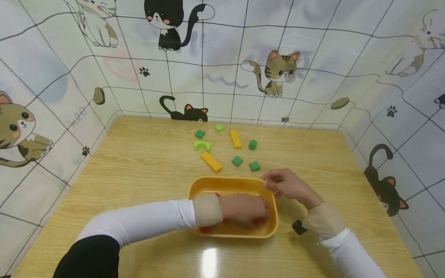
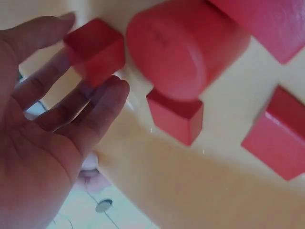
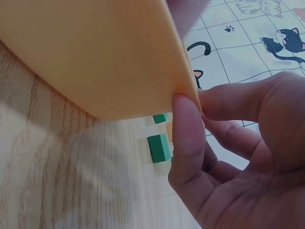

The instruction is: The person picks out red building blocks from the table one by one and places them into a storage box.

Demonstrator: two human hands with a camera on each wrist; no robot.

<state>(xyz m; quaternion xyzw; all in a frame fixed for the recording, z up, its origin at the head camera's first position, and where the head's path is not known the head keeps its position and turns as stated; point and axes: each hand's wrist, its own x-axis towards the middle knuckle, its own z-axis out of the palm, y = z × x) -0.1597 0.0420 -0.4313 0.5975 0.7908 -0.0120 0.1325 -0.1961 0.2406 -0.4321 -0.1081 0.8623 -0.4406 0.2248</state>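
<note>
My left hand (image 1: 243, 210) reaches down inside a yellow plastic bin (image 1: 226, 236). In the left wrist view its fingers curl around a small red block (image 2: 97, 50), slightly blurred, with the thumb beside its upper edge. A red cylinder (image 2: 167, 52) and other red blocks (image 2: 176, 117) lie next to it on the bin's floor. My right hand (image 1: 288, 185) pinches the bin's far right corner; the right wrist view has thumb and fingers on either side of the rim. The left hand hides much of the bin's contents in the head view.
Beyond the bin lie several green pieces (image 1: 237, 161), a light green arch (image 1: 202, 145) and two yellow-orange bars (image 1: 211, 161). A small black object (image 1: 299, 227) is by the right wrist. Cat-patterned sheeting (image 1: 224, 82) stands around the wooden table (image 1: 144, 161).
</note>
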